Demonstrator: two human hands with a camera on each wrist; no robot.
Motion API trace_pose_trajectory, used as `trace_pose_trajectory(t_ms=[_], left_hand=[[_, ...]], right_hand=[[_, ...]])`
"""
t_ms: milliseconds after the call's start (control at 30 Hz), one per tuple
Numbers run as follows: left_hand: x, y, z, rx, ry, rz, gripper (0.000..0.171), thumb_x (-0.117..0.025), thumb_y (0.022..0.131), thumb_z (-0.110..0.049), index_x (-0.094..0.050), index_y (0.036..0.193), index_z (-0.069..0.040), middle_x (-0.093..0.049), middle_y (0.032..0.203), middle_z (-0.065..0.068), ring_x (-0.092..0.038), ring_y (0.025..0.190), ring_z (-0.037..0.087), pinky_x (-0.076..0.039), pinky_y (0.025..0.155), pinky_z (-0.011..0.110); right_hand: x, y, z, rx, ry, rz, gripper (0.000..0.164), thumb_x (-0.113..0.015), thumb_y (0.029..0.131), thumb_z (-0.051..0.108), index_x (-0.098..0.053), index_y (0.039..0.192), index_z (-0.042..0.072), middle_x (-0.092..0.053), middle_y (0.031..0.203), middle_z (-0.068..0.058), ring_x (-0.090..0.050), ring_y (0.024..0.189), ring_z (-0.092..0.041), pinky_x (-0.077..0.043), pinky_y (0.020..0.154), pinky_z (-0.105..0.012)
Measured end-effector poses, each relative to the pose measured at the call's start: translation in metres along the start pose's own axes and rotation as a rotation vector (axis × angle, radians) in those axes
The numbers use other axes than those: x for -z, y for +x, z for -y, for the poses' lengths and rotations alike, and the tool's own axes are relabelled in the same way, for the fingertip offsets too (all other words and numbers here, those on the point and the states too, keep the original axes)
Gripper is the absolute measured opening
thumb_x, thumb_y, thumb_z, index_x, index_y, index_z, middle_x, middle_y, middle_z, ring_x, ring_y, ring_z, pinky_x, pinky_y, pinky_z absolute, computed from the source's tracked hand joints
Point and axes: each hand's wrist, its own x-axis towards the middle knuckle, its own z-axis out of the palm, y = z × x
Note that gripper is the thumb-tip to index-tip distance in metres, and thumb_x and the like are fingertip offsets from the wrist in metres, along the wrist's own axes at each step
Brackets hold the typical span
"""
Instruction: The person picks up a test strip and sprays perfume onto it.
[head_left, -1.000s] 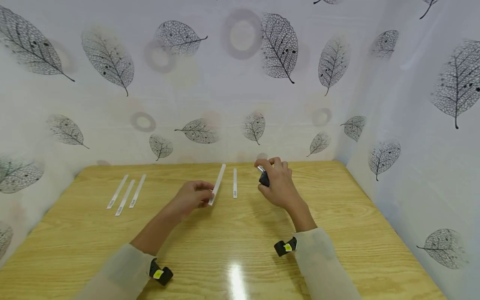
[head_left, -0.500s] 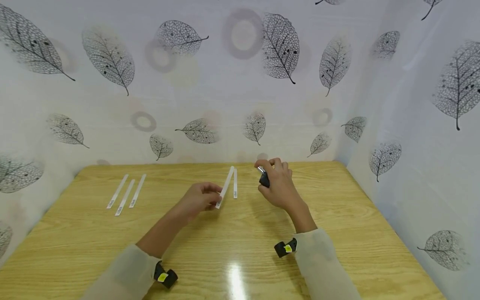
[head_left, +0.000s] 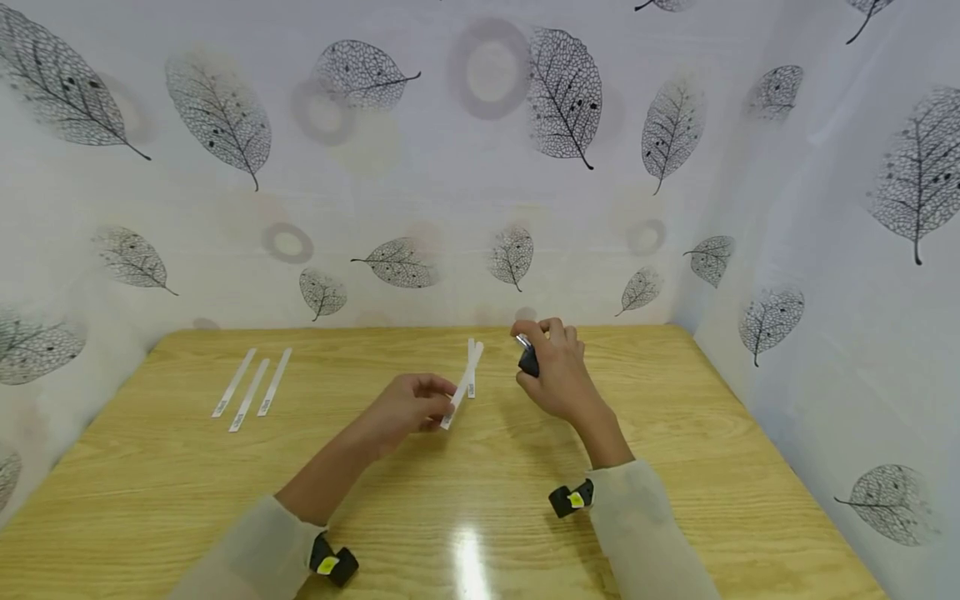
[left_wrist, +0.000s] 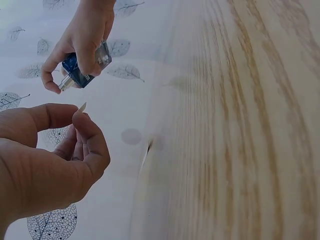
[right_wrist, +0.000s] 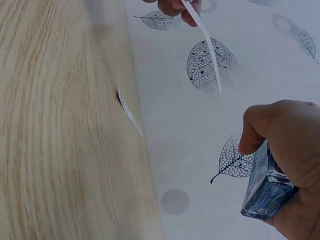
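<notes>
Head view looks down; wrist views share hands (left_wrist: 52, 160) (left_wrist: 86, 37).

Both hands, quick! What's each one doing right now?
Left hand: closed, pinching a white strip.
Right hand: closed, holding a small dark bottle.

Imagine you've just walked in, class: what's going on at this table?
A person has both hands busy over a wooden table. The left hand pinches a white paper strip near one end, holding it up off the tabletop. The right hand grips a blue glass spray bottle, also raised. A second strip lies on the table between the hands, and three more strips lie together towards the person's left.
</notes>
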Motion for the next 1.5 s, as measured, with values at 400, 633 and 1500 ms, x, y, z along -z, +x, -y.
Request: trace_pose_trajectory(t_ms=[400,633,1500], left_hand=[[-0.006,-0.008,-0.007,-0.019,0.005,0.023,0.027,-0.064,0.099,-0.007,-0.062,0.123,0.004,-0.065,0.111,0.019,-0.064,0.087,0.019,-0.057,0.085,0.040],[-0.010,-0.009,-0.007,-0.027,0.008,0.025,0.024,-0.063,0.099,-0.006,-0.063,0.121,0.004,-0.066,0.109,0.017,-0.064,0.086,0.019,-0.057,0.083,0.039],[-0.016,-0.012,-0.010,-0.015,0.009,0.045,0.024,-0.065,0.098,-0.007,-0.063,0.119,0.004,-0.066,0.100,0.011,-0.064,0.084,0.019,-0.057,0.083,0.039]], right_hand=[[-0.004,0.000,0.002,0.023,0.005,-0.004,0.059,-0.077,0.085,0.006,-0.049,0.134,0.026,-0.047,0.130,-0.023,-0.041,0.105,-0.041,-0.033,0.082,-0.054],[-0.008,0.000,0.005,0.040,-0.012,0.002,0.058,-0.077,0.085,0.007,-0.049,0.132,0.026,-0.048,0.127,-0.022,-0.043,0.108,-0.042,-0.035,0.086,-0.058],[-0.021,-0.001,0.016,0.083,-0.100,-0.117,0.057,-0.080,0.080,0.006,-0.050,0.126,0.023,-0.049,0.119,-0.020,-0.043,0.098,-0.040,-0.037,0.076,-0.053]])
